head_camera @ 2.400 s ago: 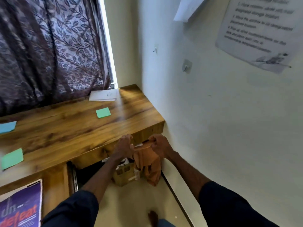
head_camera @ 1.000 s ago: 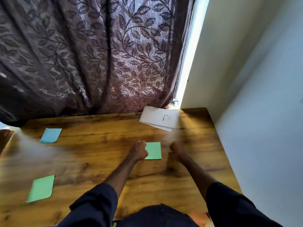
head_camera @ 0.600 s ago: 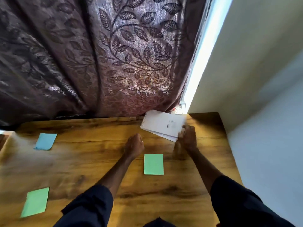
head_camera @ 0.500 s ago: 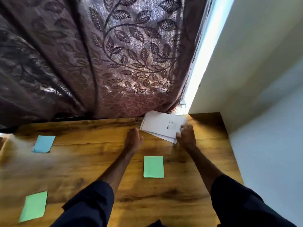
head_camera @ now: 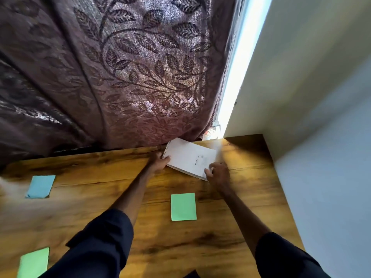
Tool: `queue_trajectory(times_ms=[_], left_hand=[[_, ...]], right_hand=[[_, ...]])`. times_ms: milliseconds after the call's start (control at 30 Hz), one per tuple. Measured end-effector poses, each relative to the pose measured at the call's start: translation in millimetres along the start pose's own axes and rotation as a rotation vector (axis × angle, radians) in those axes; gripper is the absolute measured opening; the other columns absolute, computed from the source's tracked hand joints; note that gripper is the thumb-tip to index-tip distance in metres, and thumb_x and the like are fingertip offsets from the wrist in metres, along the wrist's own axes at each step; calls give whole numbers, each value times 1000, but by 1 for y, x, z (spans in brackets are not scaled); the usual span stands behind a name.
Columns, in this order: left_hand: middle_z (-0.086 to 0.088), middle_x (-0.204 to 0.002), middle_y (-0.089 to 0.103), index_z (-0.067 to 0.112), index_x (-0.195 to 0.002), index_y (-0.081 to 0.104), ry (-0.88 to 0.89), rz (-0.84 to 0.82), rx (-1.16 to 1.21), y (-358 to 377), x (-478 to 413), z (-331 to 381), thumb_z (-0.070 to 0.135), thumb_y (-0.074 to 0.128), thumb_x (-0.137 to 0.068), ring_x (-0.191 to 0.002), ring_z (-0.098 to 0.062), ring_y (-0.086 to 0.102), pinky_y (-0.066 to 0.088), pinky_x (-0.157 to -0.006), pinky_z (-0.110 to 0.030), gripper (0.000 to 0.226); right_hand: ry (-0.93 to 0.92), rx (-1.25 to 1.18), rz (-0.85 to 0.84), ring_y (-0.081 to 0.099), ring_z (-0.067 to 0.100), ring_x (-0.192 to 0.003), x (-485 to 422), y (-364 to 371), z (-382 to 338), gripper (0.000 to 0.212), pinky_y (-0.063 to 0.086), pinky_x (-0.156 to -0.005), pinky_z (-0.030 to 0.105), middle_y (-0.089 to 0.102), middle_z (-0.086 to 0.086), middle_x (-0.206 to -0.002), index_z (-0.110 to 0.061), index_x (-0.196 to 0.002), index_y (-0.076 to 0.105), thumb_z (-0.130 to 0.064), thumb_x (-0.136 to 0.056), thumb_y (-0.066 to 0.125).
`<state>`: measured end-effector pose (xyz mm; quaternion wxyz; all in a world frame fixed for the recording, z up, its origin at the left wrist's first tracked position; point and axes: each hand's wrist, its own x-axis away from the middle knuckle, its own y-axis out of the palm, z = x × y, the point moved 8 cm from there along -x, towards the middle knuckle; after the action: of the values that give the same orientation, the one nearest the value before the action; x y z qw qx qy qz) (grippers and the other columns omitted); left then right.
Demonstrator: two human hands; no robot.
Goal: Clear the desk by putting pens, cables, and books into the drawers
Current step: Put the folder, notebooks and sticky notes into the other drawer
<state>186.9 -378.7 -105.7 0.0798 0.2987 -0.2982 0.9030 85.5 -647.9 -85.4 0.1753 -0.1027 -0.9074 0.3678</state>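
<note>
- Pinching spiral-side corner of white spiral-bound paper notepad [head_camera: 190,158] with left hand [head_camera: 159,162], thumb on top, fingers curling at the edge.
- Gripping near right corner of the notepad with right hand [head_camera: 217,173], fingers bent onto the paper.
- Holding the notepad low over brown wooden desk [head_camera: 100,177], upper centre-right of frame, just beside foot of purple leaf-patterned curtain [head_camera: 130,77].
- Lying flat on the desk: green rectangular paper note [head_camera: 183,206] at centre, blue rectangular paper note [head_camera: 40,186] at left, second green paper note [head_camera: 33,262] at lower left.
</note>
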Motion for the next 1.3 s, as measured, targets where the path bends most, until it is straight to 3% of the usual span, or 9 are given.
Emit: queue_trajectory(times_ms=[100,233,333,433,667,900,1033,1167,1300], left_hand=[[-14,-139,56,6,-144,44,-18,-149,377,8,14,-5,20,66,-96,-103,-22,66,59,-61,-27,55],[-10,-131,63,10,-137,52,144,-250,500,8,50,11,17,68,-94,-103,-20,68,61,-70,-30,46],[-5,-128,68,16,-135,55,239,-362,545,8,75,20,28,74,-87,-109,-20,69,60,-81,-36,53],[-7,-133,65,17,-139,52,229,-421,591,8,89,20,42,87,-72,-117,-25,65,57,-91,-43,80],[-10,-136,62,23,-137,54,182,-530,632,6,108,25,23,69,-91,-121,-26,61,55,-91,-40,48],[-4,-128,66,21,-139,52,172,-590,675,5,116,39,18,60,-98,-116,-23,63,57,-85,-36,42],[-5,-131,65,21,-139,53,183,-597,628,3,112,36,20,66,-94,-119,-24,63,57,-88,-37,47],[-3,-127,69,18,-133,57,344,-464,263,-3,104,36,45,85,-71,-117,-18,66,57,-92,-32,73],[-7,-123,70,10,-128,60,465,-248,153,-5,84,42,19,74,-89,-114,-21,66,54,-98,-41,42]], right_hand=[[46,-136,54,65,17,-78,7,-11,6,25,57,-67,29,71,7,-93,-5,-96,73,-26,-83,78],[200,-502,0,67,14,-88,19,-19,22,50,55,-64,21,68,-1,-108,-11,-115,61,-36,-78,84],[180,-801,-208,72,25,-95,24,-21,10,44,62,-73,35,71,9,-116,-11,-120,60,-29,-84,79],[117,-1030,-458,67,37,-109,38,-29,-8,44,57,-88,55,67,17,-121,-8,-131,53,-23,-93,68],[114,-1090,-503,56,45,-123,48,-44,-6,50,52,-97,57,60,22,-129,-9,-137,51,-25,-93,67],[120,-1342,-734,53,40,-122,63,-37,-26,54,49,-98,59,51,23,-136,-10,-147,38,-28,-98,54],[157,-1194,-526,62,35,-112,50,-41,-15,56,57,-87,52,62,18,-128,-9,-138,53,-30,-89,71],[79,-931,-264,67,37,-106,29,-62,-3,41,60,-80,49,73,11,-113,-10,-126,62,-16,-87,75],[-79,-783,-158,71,29,-98,22,-77,-13,35,62,-79,42,73,10,-110,-4,-123,63,-9,-89,72]])
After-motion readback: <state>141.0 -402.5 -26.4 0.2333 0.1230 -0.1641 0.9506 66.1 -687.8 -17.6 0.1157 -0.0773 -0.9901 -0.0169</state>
